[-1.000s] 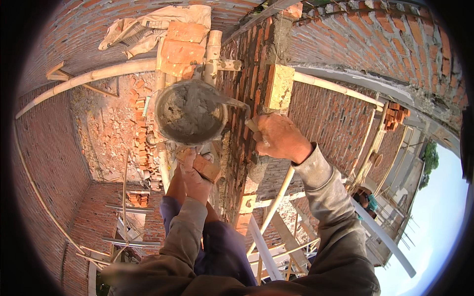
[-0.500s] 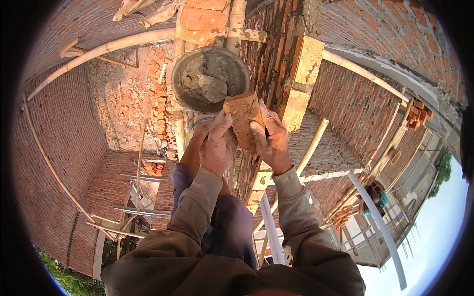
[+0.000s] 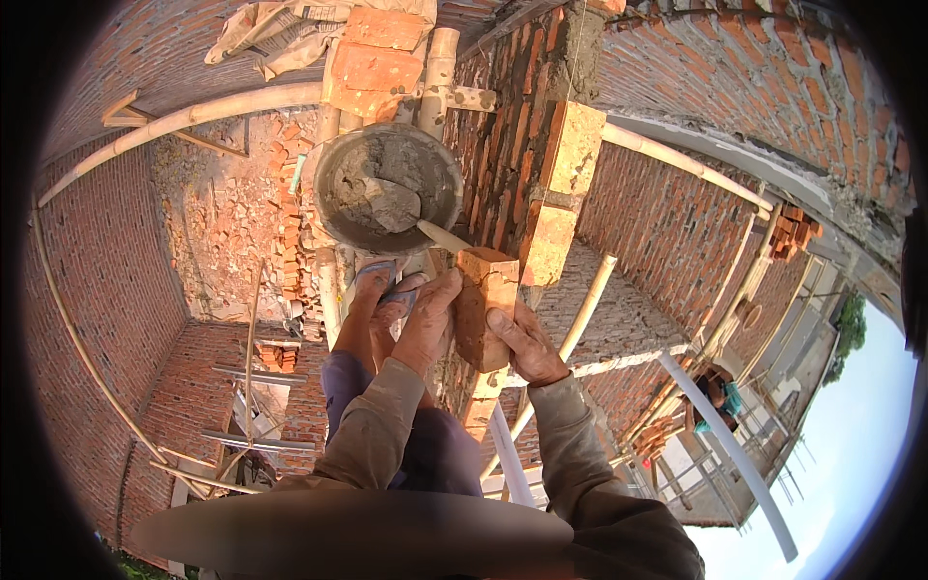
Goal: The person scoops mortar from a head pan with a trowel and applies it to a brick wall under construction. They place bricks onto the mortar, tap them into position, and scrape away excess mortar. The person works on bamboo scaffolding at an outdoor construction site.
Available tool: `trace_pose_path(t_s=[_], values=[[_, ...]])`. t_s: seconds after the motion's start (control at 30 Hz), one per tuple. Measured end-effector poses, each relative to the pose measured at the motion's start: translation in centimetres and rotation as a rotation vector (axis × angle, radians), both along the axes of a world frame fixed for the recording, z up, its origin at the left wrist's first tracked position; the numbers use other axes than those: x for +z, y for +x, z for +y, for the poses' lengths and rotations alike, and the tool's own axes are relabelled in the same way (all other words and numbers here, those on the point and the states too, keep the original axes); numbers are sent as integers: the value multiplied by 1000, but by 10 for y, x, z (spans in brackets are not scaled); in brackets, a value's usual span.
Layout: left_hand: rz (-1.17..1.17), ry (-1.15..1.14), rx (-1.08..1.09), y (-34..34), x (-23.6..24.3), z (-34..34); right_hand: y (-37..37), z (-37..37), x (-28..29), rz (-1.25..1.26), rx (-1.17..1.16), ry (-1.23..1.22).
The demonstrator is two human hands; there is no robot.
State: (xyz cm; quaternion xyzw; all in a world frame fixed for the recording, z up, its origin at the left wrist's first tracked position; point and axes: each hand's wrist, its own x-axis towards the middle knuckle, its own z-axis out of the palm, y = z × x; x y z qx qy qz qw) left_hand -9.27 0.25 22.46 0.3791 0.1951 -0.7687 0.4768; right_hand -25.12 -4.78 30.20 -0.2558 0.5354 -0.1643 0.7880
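Note:
An orange brick (image 3: 486, 311) is held between my two hands, just above the narrow brick wall (image 3: 507, 126). My left hand (image 3: 428, 324) grips its left side, and my right hand (image 3: 528, 344) is closed on its right side, thumb on the near face. Just beyond the brick stands a round dark tub (image 3: 324, 208) of wet grey mortar (image 3: 411, 159). A trowel (image 3: 394, 207) rests in the mortar, its pale handle slanting over the rim toward the brick. Sunlight falls on the wall's side bricks (image 3: 577, 150).
Stacked bricks (image 3: 377, 72) and a crumpled sack (image 3: 280, 39) lie past the tub. Bamboo poles (image 3: 193, 121) cross at left and right. My sandalled feet (image 3: 385, 290) are on bamboo left of the wall. Far below lies rubble (image 3: 227, 213). Another person (image 3: 717, 398) is at lower right.
Both hands have drawn the brick nearer to me and turned it from its broad face to a narrower side. The trowel's handle now shows. The view has shifted slightly.

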Motion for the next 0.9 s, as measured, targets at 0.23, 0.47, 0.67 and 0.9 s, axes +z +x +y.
trace_pose_path(t_s=[0.23, 0.47, 0.67, 0.9], values=[[-52, -99, -169, -7, -5, 0, -39, -96, 46, 121, -268, -293], [-65, -46, -43, 1, -5, 2, -54, -333, -39, 974, 284, -951], [-47, -24, -33, 2, -8, 0, -56, -381, -103, 1070, 460, -1008], [-24, 12, -6, 8, -9, -5, -50, -371, -124, 958, 385, -1064]])
